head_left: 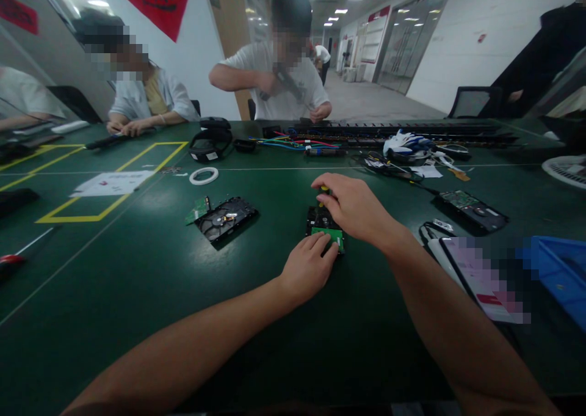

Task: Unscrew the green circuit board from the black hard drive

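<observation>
A black hard drive (319,216) with a green circuit board (339,237) at its near end lies on the table in front of me. My left hand (309,266) grips the near end, its fingers over the board. Above the far end, my right hand (350,205) pinches a short yellow-and-black screwdriver (325,190) that stands upright; its tip is hidden. To the left, an opened hard drive (226,219) lies beside a loose green circuit board (198,211). Another hard drive (473,211), board side up, lies off to the right.
A phone (480,281) and a blue bin (561,275) sit at the right. Gloves (407,144), cables (297,141) and black rails (412,129) lie along the back. A tape roll (204,176) and red-handled screwdriver (13,259) are leftward. Co-workers sit opposite; one holds a dark tool (288,80).
</observation>
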Available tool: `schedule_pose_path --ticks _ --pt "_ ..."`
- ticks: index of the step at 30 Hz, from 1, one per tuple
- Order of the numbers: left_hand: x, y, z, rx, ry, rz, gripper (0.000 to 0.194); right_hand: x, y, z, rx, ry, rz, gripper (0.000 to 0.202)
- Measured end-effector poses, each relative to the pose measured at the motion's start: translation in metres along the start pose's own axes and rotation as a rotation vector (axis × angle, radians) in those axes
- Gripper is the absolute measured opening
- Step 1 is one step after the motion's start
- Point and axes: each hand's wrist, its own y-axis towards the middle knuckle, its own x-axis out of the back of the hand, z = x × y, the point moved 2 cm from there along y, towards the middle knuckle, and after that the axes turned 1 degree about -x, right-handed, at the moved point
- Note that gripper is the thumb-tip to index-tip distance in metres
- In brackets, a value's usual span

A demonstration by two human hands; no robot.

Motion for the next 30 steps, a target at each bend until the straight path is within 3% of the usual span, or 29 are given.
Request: schedule_pose_path --ticks 13,19,30 --pt "-0.0003 0.0008 -0.0007 -0.012 0.004 -0.022 0.032 -0.0018 0.0017 -0.0005 0.034 -0.001 0.007 0.011" --pt "-0.0012 0.0002 -0.0002 -0.007 0.013 -0.009 0.033 -0.0025 0.0000 -0.0004 0.020 0.037 0.005 0.026" --pt "0.0012 0.0004 -0.0009 -0.012 0.005 -0.006 0.033 -0.0013 0.0015 0.0011 0.027 -0.007 0.012 0.013"
